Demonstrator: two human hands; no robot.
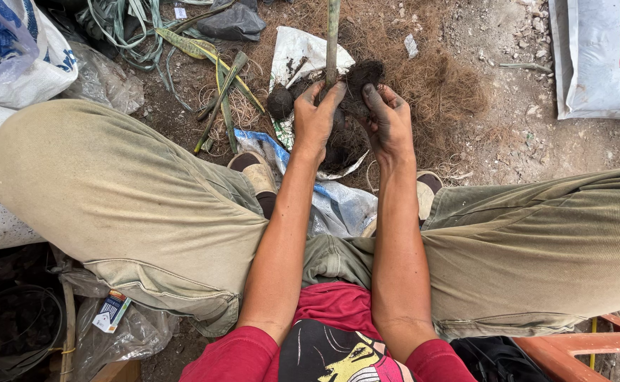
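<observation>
Dark soil ball point(356, 88) at the foot of an upright stem point(333, 35), clamped between both hands.

We note our left hand point(315, 120) and right hand point(389, 124) pressed together around it, above a white plastic sheet point(292, 49) and brown fibre point(437, 78); green leaf strips point(221, 95) lie far left.

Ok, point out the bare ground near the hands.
Bare dirt lies between the brown fibre pile and the white sack. Crowded: left hand and right hand on the soil clump; leaf strips beside them.
</observation>
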